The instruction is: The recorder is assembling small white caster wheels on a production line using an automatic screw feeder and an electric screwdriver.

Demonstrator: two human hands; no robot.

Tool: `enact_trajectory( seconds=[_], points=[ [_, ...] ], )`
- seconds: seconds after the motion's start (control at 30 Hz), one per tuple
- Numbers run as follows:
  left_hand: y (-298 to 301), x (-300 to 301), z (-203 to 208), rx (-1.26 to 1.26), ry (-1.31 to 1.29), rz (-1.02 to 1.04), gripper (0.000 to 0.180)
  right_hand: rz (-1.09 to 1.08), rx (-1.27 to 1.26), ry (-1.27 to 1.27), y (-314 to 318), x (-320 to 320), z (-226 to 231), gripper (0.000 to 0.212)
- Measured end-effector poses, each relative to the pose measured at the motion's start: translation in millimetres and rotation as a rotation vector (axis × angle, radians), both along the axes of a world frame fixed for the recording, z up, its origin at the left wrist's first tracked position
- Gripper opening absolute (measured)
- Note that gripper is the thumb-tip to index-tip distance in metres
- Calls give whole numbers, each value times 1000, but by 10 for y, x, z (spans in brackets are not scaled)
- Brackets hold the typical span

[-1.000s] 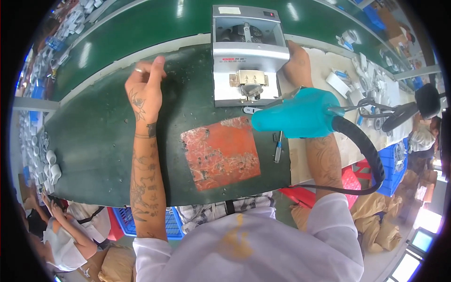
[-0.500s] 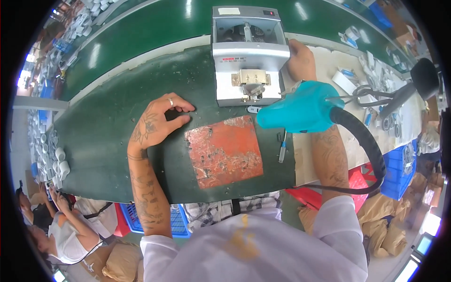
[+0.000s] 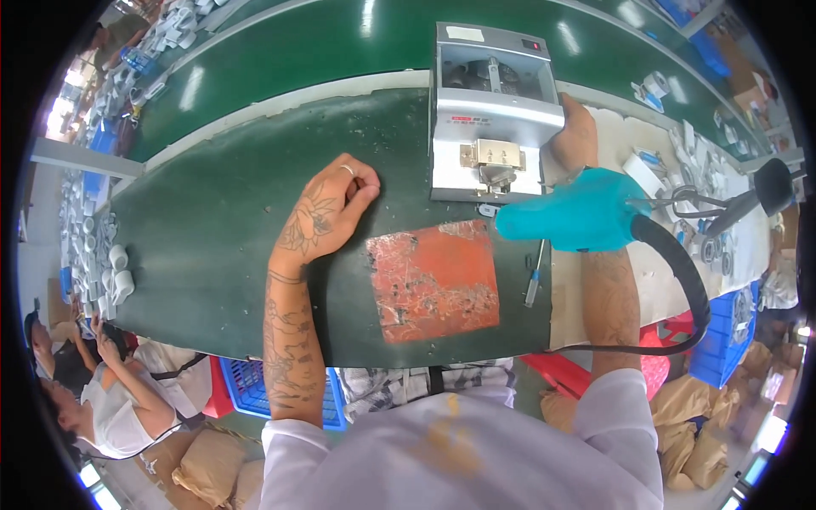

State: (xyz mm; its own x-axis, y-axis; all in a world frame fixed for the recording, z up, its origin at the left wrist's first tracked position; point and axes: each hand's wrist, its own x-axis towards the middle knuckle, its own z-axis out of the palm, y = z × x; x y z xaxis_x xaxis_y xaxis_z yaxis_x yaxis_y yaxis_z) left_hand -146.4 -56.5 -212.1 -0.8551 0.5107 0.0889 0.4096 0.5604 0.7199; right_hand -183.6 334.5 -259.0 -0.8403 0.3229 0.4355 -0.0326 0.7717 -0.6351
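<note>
My left hand rests over the green work mat, left of the grey machine, its fingers curled in and thumb against them; nothing shows in it. The grey box-shaped machine has an open-topped bay with rollers and a brass-coloured block on its front. My right hand is against the machine's right side, its fingertips hidden behind the casing. A teal hot-air-gun-shaped tool on a stand hangs over my right forearm. A worn red square plate lies nearest me on the mat.
A small screwdriver lies right of the plate, and a small white-grey part sits at the machine's foot. White parts lie on the paper-covered table at right. Blue crates stand below, and two people sit at far left.
My left hand has closed its fingers, which were apart before. The whole view has shifted, so the machine and plate appear further right; my right hand stays at the machine's side.
</note>
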Motion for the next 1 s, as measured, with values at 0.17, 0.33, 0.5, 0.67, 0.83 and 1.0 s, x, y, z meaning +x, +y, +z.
enact_trajectory(
  seconds=[0.17, 0.33, 0.5, 0.67, 0.83, 1.0],
  points=[
    [2, -19, -46, 194, -8, 163, 7, 45, 5, 75, -87, -39, -10, 23],
    [146, -10, -142, 405, -49, 199, 17, 143, -40, 19, 225, 30, -106, 35],
    [192, 13, -83, 428, -88, 162, 18, 128, -33, -150, 264, 61, -29, 45],
    [11, 80, 51, 635, -620, -85, 22, 80, 40, -46, 112, 64, -2, 37],
    [4, 34, -17, 574, -634, -124, 21, 97, -6, 7, 15, -60, -119, 21],
    [50, -193, -79, 647, 257, 288, 12, 73, 18, 8, 160, 18, -15, 21]
  ],
)
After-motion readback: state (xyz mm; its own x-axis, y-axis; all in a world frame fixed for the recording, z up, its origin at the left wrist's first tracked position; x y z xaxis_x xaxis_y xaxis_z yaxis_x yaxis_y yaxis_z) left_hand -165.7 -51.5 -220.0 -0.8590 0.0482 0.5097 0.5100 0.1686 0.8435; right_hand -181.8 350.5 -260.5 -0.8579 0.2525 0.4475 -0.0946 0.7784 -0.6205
